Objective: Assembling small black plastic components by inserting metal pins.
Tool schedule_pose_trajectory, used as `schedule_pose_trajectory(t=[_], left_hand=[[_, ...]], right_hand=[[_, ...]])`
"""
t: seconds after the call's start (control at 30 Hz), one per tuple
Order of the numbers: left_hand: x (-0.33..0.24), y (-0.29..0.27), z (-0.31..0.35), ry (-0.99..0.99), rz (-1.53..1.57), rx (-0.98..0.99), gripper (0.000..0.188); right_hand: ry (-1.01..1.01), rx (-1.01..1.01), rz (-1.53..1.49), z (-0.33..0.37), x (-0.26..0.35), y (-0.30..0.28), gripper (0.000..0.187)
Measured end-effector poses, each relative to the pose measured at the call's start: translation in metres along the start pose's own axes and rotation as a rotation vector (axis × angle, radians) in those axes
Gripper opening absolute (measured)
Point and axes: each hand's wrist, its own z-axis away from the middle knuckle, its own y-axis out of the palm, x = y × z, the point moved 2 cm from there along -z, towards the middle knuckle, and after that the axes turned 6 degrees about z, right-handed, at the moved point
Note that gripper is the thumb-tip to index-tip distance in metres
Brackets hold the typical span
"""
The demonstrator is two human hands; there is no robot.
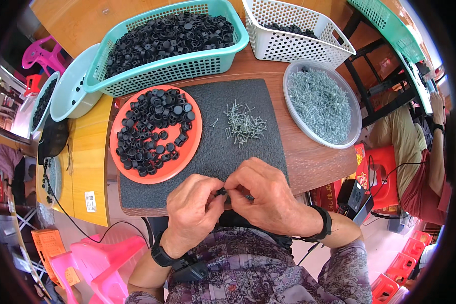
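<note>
My left hand (193, 209) is closed in a pinch on a small black plastic part (221, 192), over the near edge of a dark grey foam mat (197, 131). Right against it, my right hand (264, 195) is also pinched, its fingertips meeting the left ones; what it grips is mostly hidden. An orange-red plate (191, 147) on the mat's left side carries many small round black plastic caps (159, 109). To the right of the plate lies a loose pile of small silver screws (244, 123).
A teal basket (162, 71) full of black parts stands at the back, beside a white basket (268, 50). A clear round tub (356, 119) holds many screws. Left are a pale green basin (66, 101) and a pink stool (96, 263). Another person's arm (437, 152) shows far right.
</note>
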Motion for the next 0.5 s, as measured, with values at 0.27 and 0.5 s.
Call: schedule_pose_trajectory(t=[0.27,0.5], left_hand=[[-0.001,-0.001,0.002,-0.146,0.141,0.047,0.022],[0.008,0.000,0.011,-0.311,0.458,-0.048,0.020]], right_hand=[[0.290,0.071,-0.229,0.006,-0.002,-0.004,0.010],[0.416,0.085,-0.387,0.007,-0.002,-0.003,0.009]])
